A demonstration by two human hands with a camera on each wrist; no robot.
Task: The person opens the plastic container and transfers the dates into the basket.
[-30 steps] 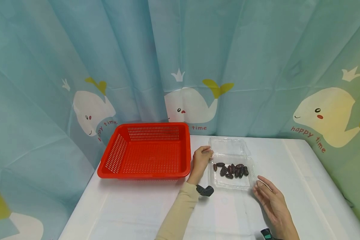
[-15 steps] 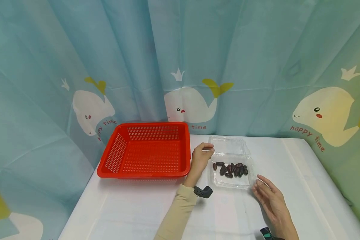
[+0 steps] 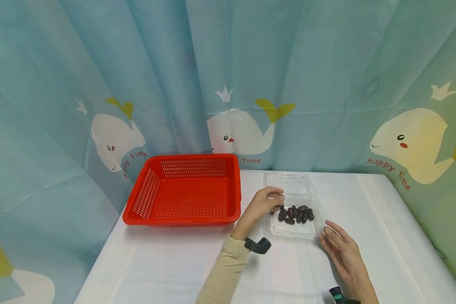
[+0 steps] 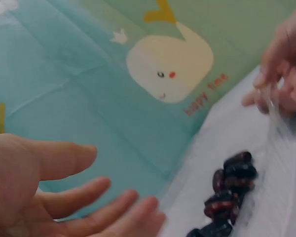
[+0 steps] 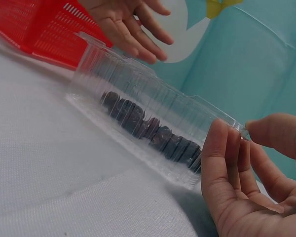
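A clear plastic clamshell box [image 3: 289, 230] lies unfolded on the table, its lid [image 3: 289, 182] laid back toward the curtain. Dark, wrinkled dates [image 3: 303, 215] are grouped in its base, and in the right wrist view the dates [image 5: 160, 138] show through the side wall. My left hand [image 3: 264, 204] is over the left side of the box, covering some of the dates; in the left wrist view this hand [image 4: 84, 197] has its fingers apart, holding nothing. Between thumb and fingers my right hand [image 3: 342, 253] pinches the box's rim at the near right corner.
Left of the box stands a red perforated plastic basket [image 3: 194, 202], with nothing seen inside. A white cloth [image 3: 167, 266] covers the table. Behind hangs a blue-green curtain [image 3: 327, 84] printed with whales.
My left hand has moved right, from the box's left edge to over the dates. My right hand stays at the box's corner. The box has not visibly moved.
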